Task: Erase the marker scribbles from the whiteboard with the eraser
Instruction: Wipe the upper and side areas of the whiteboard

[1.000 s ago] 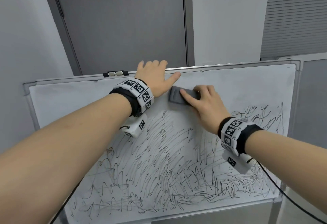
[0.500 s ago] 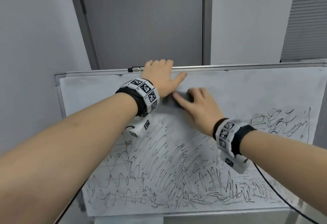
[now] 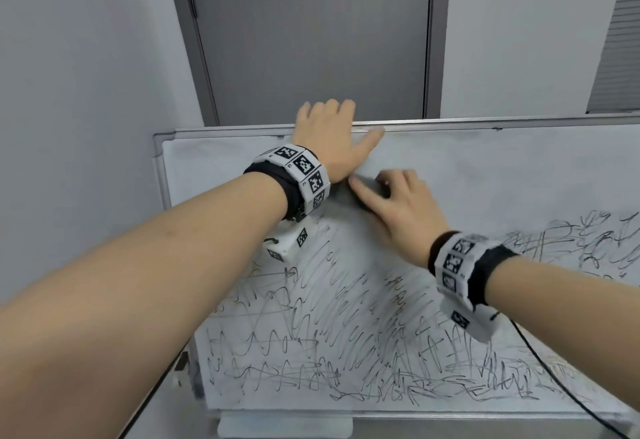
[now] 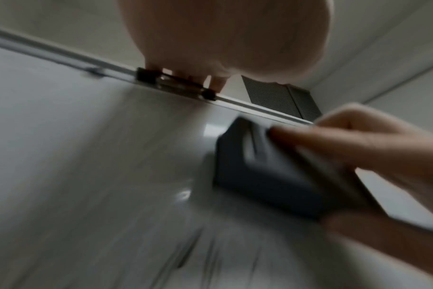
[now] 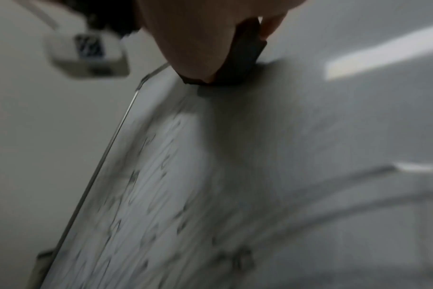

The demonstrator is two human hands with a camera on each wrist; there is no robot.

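Observation:
The whiteboard stands before me, wiped along its top band, with black marker scribbles across its lower half. My left hand holds the top frame, fingers curled over the edge and thumb on the board face. Just below it my right hand grips the dark grey eraser and presses it flat on the board next to my left wrist. The left wrist view shows the eraser pinched between right fingers and thumb. In the blurred right wrist view the eraser meets the board.
A grey door and pale walls stand behind the board, with blinds at far right. A black cable hangs from my right wrist across the board's lower right. A metal clip sits on the top frame under my left fingers.
My right hand has slid the eraser leftward along the upper board, up beside my left wrist. The left hand has kept its hold on the top edge. My head has turned left.

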